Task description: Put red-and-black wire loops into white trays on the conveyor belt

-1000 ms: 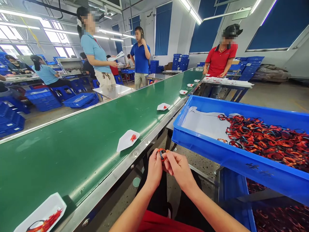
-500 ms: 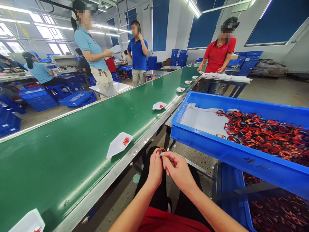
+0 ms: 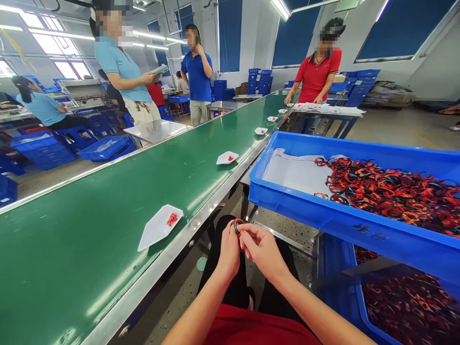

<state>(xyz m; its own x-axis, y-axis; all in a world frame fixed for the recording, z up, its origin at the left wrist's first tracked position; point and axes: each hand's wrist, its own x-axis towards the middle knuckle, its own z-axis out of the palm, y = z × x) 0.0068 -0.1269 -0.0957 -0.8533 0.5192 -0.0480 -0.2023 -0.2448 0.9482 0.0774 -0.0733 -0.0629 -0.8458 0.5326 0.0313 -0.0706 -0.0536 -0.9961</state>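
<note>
Fingers (image 3: 249, 234) of the left hand (image 3: 228, 251) and right hand (image 3: 261, 249) still pinch a small red-and-black coil (image 3: 237, 227) together at lower centre, just beside the green conveyor (image 3: 89, 201), with the blue tray (image 3: 323, 220) at right.

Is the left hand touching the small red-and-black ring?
Touching. The head view shows the small red-and-black ring pinched at the fingertips of the left hand.
</note>
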